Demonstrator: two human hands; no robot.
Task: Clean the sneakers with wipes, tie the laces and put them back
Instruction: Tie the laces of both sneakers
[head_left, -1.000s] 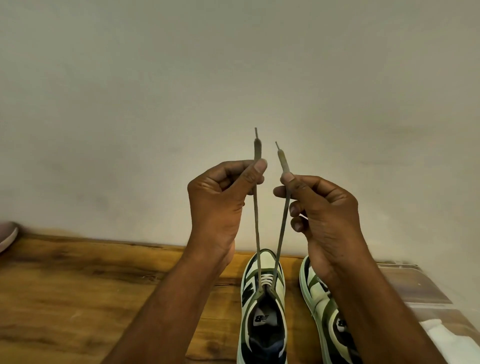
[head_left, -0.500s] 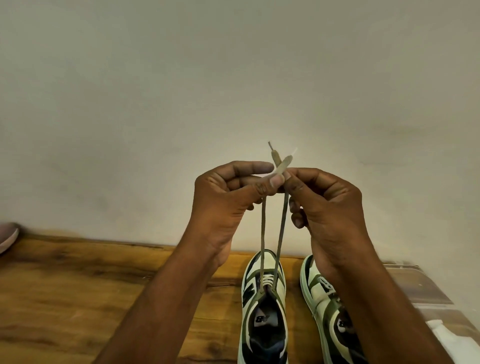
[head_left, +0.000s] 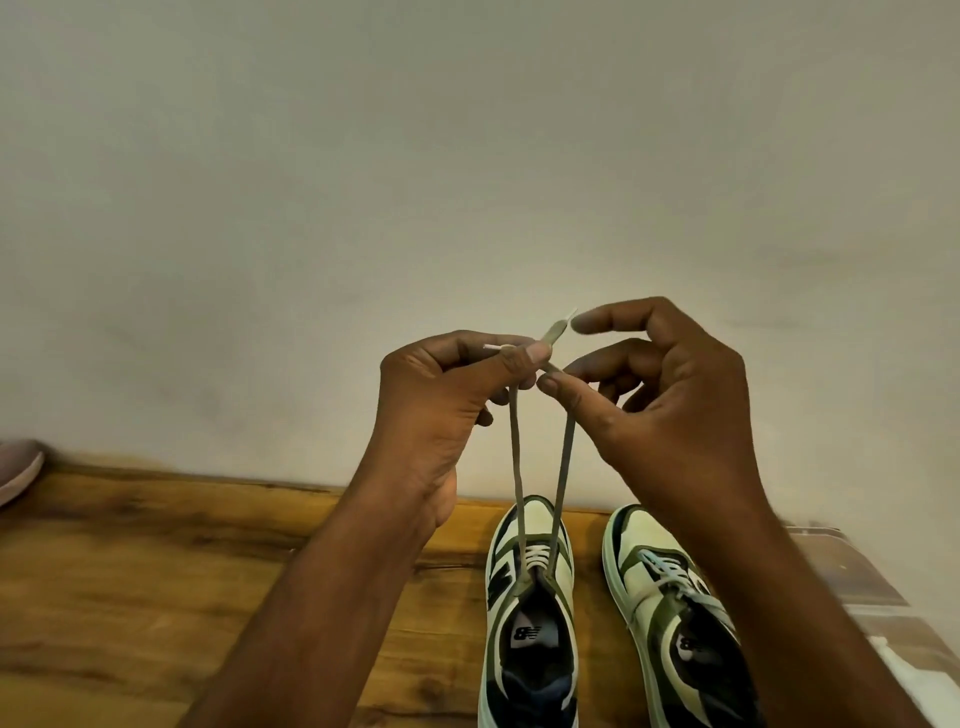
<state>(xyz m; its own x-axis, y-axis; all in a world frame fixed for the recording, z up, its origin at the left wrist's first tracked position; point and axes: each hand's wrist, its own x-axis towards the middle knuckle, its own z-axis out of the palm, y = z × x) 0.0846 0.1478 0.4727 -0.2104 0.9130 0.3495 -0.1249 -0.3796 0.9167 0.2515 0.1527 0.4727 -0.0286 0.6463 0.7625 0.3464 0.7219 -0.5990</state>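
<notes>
Two green, cream and black sneakers stand side by side on a wooden surface (head_left: 156, 571), toes to the wall. From the left sneaker (head_left: 530, 613) two grey lace strands (head_left: 514, 457) rise taut to my hands. My left hand (head_left: 441, 405) pinches both lace ends where they cross; one tip sticks out up and to the right, the other to the left. My right hand (head_left: 675, 415) is beside it with fingers spread, its thumb tip touching the right strand. My right forearm partly covers the right sneaker (head_left: 654, 582), whose laces look tied.
A plain pale wall stands right behind the sneakers. The toe of a pink shoe (head_left: 18, 467) shows at the far left edge. A clear lidded box (head_left: 841, 566) and something white (head_left: 914, 670) lie at the lower right.
The two lace ends were held apart, one per hand, then brought together and crossed. My left hand now pinches both, and my right hand's fingers have spread.
</notes>
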